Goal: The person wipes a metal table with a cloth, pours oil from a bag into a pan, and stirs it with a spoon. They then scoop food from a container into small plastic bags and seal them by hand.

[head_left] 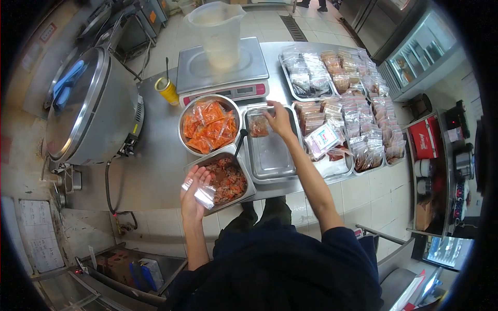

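Note:
My left hand (193,199) is palm up with a few clear plastic bags (202,194) lying across its fingers. It is at the left edge of a square steel container (228,181) of chopped reddish-brown filling, in which a black-handled spoon (241,140) leans. Over a shallow steel tray (272,158), my right hand (279,120) has its thumb and fingers apart. Beside those fingertips, a small clear bag of brownish filling (258,126) lies in the tray's far left corner. A round steel bowl (181,124) of orange-filled bags stands behind the square container.
A digital scale (223,92) bears a translucent plastic jug (218,33). A yellow can (167,92) stands at its left. Trays of filled bags (337,114) cover the table's right side, with a white labelled packet (322,139) on top. A large steel cooker (96,106) is at left.

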A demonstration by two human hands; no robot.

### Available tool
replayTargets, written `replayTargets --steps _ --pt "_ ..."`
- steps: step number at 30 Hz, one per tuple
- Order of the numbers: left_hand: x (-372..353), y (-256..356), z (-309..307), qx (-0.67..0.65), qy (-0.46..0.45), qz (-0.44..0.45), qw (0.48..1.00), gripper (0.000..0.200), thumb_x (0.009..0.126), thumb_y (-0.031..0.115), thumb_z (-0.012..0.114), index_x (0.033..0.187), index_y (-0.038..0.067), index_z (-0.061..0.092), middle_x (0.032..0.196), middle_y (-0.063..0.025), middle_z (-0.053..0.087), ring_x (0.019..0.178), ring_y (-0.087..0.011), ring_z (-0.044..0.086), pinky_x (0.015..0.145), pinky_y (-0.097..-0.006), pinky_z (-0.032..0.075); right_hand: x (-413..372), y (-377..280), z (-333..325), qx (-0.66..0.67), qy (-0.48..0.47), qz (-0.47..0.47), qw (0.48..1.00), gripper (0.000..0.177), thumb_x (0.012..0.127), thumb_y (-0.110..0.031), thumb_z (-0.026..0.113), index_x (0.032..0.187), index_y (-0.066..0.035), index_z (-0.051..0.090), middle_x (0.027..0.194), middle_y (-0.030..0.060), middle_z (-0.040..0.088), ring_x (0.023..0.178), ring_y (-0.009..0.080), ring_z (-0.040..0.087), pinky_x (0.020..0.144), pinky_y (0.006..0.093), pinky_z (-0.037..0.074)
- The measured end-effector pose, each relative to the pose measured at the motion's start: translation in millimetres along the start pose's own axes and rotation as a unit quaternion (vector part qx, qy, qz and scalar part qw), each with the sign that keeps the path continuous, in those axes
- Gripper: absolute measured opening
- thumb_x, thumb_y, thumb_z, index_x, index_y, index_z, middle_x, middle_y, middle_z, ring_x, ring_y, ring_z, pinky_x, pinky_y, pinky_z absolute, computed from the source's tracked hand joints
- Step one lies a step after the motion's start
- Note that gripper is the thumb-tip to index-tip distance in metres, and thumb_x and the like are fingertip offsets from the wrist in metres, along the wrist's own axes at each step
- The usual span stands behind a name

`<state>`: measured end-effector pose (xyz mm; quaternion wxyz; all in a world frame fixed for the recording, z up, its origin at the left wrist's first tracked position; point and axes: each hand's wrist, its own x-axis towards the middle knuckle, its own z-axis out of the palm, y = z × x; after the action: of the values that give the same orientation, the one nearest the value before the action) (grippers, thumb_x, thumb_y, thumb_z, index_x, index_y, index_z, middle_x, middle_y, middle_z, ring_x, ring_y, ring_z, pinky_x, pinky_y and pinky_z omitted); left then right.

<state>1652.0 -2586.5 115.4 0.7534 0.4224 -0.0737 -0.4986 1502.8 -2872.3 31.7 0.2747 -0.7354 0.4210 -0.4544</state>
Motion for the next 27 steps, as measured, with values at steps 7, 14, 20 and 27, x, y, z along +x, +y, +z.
replayTargets --steps 7,14,20,27 --pt "-13.0 -11.3 55.8 -0.051 -0.104 0.000 0.993 0.042 0.092 0.028 0.033 0.123 -0.001 0.034 0.130 -0.0153 0.034 0.119 -0.0285 0.035 0.095 -0.0403 0.034 -97.8 -202.1 -56.6 0.225 -0.215 0.084 0.946 0.006 0.076 -0.007 0.060 0.079 -0.001 0.061 0.068 0.0047 0.059 0.060 0.0108 0.053 0.056 0.0232 0.041" --pt "-20.9 -8.7 64.8 0.086 -0.121 -0.020 0.989 0.023 0.082 0.007 0.053 0.103 0.000 0.048 0.094 -0.0100 0.056 0.066 -0.0098 0.055 0.048 -0.0181 0.043 -103.4 -196.6 -64.6 0.188 -0.089 0.075 0.975 0.011 0.079 -0.009 0.058 0.084 0.000 0.063 0.067 0.0023 0.057 0.056 0.0070 0.047 0.053 0.0206 0.039" --pt "-28.5 1.9 64.0 0.087 -0.183 0.017 0.979 0.017 0.084 0.011 0.053 0.097 0.001 0.049 0.070 -0.0029 0.050 0.043 -0.0033 0.039 0.036 -0.0142 0.028 -93.2 -208.5 -80.9 0.376 -0.172 0.217 0.885 0.014 0.083 -0.012 0.056 0.089 0.000 0.059 0.069 -0.0012 0.056 0.058 0.0027 0.045 0.052 0.0159 0.035" --pt "-36.2 7.3 55.2 0.108 -0.223 -0.037 0.968 0.012 0.083 0.014 0.054 0.087 0.002 0.053 0.063 -0.0016 0.049 0.042 -0.0023 0.038 0.035 -0.0146 0.026 -90.2 -215.8 -84.0 0.360 -0.209 0.245 0.876 0.014 0.082 -0.013 0.057 0.090 -0.001 0.057 0.067 -0.0022 0.055 0.058 0.0018 0.047 0.052 0.0165 0.037"
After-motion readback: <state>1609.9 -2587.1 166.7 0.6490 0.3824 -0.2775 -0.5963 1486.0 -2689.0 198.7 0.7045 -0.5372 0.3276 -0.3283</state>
